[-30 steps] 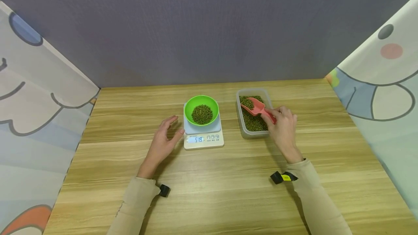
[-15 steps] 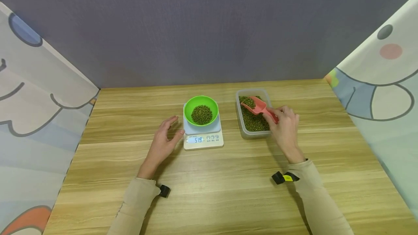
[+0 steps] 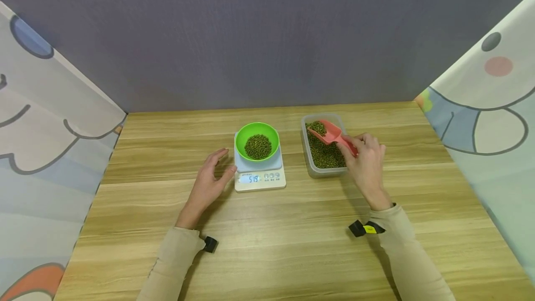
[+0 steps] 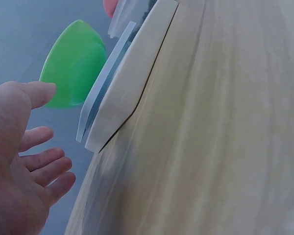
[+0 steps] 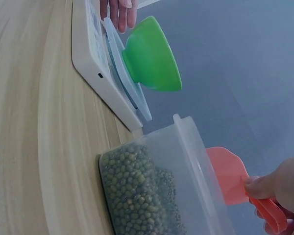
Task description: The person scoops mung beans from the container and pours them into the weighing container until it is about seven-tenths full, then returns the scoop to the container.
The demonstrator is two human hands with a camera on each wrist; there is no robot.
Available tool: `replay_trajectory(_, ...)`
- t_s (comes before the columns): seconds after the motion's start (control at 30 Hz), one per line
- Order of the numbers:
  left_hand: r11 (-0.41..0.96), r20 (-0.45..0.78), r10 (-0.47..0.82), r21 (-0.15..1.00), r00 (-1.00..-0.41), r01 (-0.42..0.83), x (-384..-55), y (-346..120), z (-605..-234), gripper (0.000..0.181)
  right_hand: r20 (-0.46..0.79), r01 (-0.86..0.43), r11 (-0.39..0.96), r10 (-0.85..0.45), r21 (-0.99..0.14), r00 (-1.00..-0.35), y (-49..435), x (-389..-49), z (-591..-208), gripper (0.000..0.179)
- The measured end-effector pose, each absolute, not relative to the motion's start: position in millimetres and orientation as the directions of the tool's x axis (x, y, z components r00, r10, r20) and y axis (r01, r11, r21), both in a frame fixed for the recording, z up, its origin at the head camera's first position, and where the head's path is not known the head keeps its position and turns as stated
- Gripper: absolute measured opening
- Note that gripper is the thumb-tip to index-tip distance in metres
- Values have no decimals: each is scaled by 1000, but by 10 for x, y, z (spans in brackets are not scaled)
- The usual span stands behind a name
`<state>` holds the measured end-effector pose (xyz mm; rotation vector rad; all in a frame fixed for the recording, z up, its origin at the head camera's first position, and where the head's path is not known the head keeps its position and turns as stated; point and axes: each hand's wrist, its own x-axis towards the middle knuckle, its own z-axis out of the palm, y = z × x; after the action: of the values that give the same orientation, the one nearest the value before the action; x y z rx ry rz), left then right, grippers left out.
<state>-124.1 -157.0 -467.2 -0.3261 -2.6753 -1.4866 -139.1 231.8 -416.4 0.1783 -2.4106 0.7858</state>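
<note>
My right hand (image 3: 366,165) pinches the handle of a red scoop (image 3: 333,133) over a clear plastic container (image 3: 309,158) of mung beans (image 3: 328,157). Some beans lie in the scoop's bowl. In the right wrist view the scoop (image 5: 228,174) shows above the container's rim, thumb on its handle. A green bowl (image 3: 273,134) with a small heap of mung beans in it stands on a white kitchen scale (image 3: 267,186), whose display reads 51.9. Beside the scale's left edge, my left hand (image 3: 207,181) holds nothing, its fingers relaxed and thumb apart near the bowl (image 4: 76,63).
Everything stands on a wood-grain table (image 3: 267,240). A dark grey panel (image 3: 267,36) rises behind its back edge, and cartoon-printed sheets (image 3: 493,106) hang at both sides. Each wrist carries a small black camera (image 3: 210,244).
The right hand has shifted slightly to the right with the scoop, whose bowl has risen a little in the head view. The left hand and the scale reading stay the same.
</note>
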Motion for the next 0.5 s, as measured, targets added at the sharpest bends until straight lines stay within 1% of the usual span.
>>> replay_trajectory(0.3,522,166,157,823,-974,225,-1259,-1568,-4637,61,594,-340,804,20,-488,-804,2239,-1388,-4090,29)
replay_trajectory(0.5,525,157,159,823,-975,218,-1256,-1557,-4643,61,613,-384,789,-11,-481,-790,2172,-1386,-4046,27)
